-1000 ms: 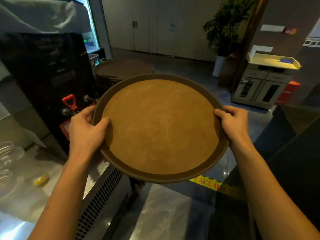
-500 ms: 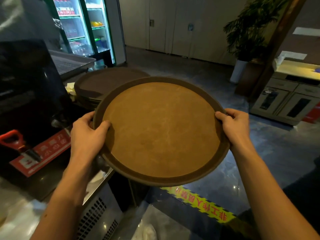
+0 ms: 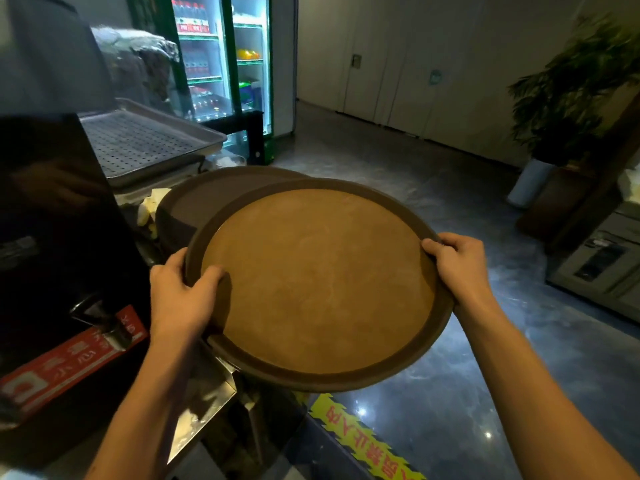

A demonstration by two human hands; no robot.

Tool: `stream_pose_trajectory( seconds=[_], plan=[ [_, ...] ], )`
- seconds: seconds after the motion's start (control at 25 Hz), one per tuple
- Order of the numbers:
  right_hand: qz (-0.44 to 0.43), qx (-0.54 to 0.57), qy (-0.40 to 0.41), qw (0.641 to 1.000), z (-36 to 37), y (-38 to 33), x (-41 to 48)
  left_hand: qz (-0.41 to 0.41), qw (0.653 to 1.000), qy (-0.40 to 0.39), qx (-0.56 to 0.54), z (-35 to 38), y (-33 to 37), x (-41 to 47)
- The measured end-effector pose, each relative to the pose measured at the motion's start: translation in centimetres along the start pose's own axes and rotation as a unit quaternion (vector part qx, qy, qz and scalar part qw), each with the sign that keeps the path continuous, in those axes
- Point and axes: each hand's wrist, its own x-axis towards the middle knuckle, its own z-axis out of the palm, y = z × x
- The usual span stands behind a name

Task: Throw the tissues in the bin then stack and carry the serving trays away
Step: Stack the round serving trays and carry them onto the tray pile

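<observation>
I hold a round brown serving tray [image 3: 318, 285] level in front of me. My left hand [image 3: 180, 296] grips its left rim with the thumb on top, and my right hand [image 3: 460, 265] grips its right rim. Just behind and to the left, a stack of darker round trays [image 3: 194, 206] rests on the counter, partly hidden by the tray I hold. Crumpled pale tissue [image 3: 149, 206] lies beside that stack's left edge.
A black machine [image 3: 52, 220] with a red label [image 3: 69, 358] stands at my left. A perforated metal tray [image 3: 138, 143] sits behind it. A lit drinks fridge [image 3: 221, 64] stands beyond. Yellow floor tape [image 3: 360, 441] marks the dark floor. A potted plant [image 3: 561, 98] is far right.
I have walked forward with the tray in both hands. The stack of dark trays and the fridge are closer, and the held tray now overlaps the stack's near edge.
</observation>
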Motion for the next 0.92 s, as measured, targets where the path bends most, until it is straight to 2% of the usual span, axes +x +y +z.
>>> stream_pose_trajectory(
  seconds=[0.08,0.16,0.24,0.28,0.44,0.52,0.64,0.92],
  plan=[
    [-0.008,-0.001,-0.033,0.999,1.7,-0.2,2.9,-0.012,0.999,0.037,0.004,0.8,-0.3,1.3],
    [-0.010,0.007,-0.044,0.999,2.8,-0.5,4.5,-0.023,0.999,0.042,-0.001,1.2,-0.5,1.9],
    [-0.014,0.031,-0.104,0.994,5.0,-0.5,7.5,-0.039,0.994,0.104,-0.006,1.8,-0.8,2.7],
    [-0.014,0.039,-0.107,0.993,5.4,-0.3,8.0,-0.052,0.993,0.103,-0.014,1.9,-0.6,2.7],
    [-0.008,0.078,-0.226,0.971,9.6,-1.2,13.8,-0.088,0.976,0.190,-0.059,3.3,0.1,3.5],
    [-0.003,0.093,-0.239,0.967,11.5,-1.8,15.2,-0.098,0.971,0.204,-0.079,3.4,0.2,3.8],
    [-0.006,0.106,-0.288,0.952,14.3,-2.8,18.3,-0.097,0.960,0.260,-0.043,4.8,0.9,5.0],
    [-0.048,0.082,-0.313,0.945,19.4,-4.1,21.4,-0.107,0.945,0.308,0.004,4.9,1.6,6.9]
  ],
)
